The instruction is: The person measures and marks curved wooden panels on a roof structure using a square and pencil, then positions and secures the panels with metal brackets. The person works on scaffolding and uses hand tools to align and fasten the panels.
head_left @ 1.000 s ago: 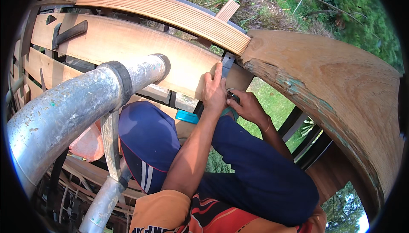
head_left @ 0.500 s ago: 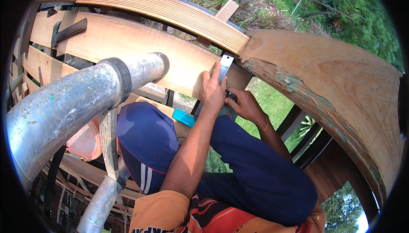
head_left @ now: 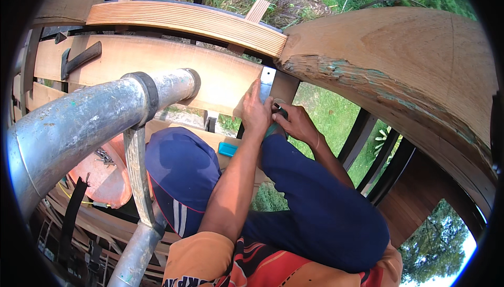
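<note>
I have a flat strip of bright metal, a bracket [head_left: 266, 80], set upright against the end of the pale wooden plank [head_left: 157, 66], its long axis running up and down, its top end pointing toward the joint where the laminated curved beam [head_left: 189, 22] meets the big rough timber [head_left: 399, 61]. My left hand [head_left: 255, 113] lies flat over the lower part of the bracket, fingers stretched upward along it and pressing it to the wood, not curled round it; only the upper end of the strip, with a small hole in it, shows above my fingertips. My right hand [head_left: 296, 124] is just beside the left, lower and to the right of the bracket's foot, closed around a small dark tool [head_left: 278, 109] whose tip sits close to the lower part of the strip; how tightly I grip it I cannot tell, since my knuckles hide most of it. So the bracket stands above both hands, with the left touching it and the right near its base. Below my arms are my knees in dark blue trousers [head_left: 320, 208]. A thick galvanised pipe [head_left: 89, 124] crosses on my left, and under it an orange bowl [head_left: 102, 179] holds a few nails. A small teal object [head_left: 227, 149] lies on the lower plank near my left forearm.
</note>
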`<state>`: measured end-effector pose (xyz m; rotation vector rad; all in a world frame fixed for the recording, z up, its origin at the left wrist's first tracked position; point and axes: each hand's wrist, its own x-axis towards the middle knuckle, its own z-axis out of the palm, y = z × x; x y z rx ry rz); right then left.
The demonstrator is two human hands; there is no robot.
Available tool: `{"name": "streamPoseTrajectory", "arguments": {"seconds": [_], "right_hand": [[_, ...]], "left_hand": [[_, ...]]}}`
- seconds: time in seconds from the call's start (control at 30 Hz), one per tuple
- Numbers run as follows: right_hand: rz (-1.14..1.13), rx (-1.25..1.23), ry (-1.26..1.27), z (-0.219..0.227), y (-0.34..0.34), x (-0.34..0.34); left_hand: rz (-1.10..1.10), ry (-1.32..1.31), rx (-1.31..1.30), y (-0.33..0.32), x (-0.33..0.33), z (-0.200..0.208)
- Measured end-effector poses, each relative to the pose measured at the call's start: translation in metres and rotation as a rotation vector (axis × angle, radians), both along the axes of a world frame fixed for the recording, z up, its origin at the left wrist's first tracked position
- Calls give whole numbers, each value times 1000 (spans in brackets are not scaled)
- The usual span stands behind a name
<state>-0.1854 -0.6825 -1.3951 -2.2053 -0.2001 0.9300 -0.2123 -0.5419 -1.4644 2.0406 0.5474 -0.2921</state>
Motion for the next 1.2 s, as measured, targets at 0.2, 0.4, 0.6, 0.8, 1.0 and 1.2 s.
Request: {"name": "streamPoseTrajectory", "arguments": {"seconds": [0.2, 0.4, 0.6, 0.8, 1.0, 1.2], "right_hand": [[-437, 69, 35, -27, -31, -36], [-758, 291, 149, -18, -56, -73], [-892, 493, 383, -18, -59, -108], [-832, 666, 286, -16, -18, -152], [-942, 483, 196, -4, -36, -154], [-1103, 553, 337, -40, -88, -156]], "left_hand": [[-145, 100, -49, -6, 0, 29], [-390, 16, -63, -23, -4, 29], [-424, -45, -337, -30, -6, 18], [-372, 73, -564, -28, -16, 37], [-353, 67, -643, -22, 4, 38], [-718, -576, 452, 54, 28, -25]]}}
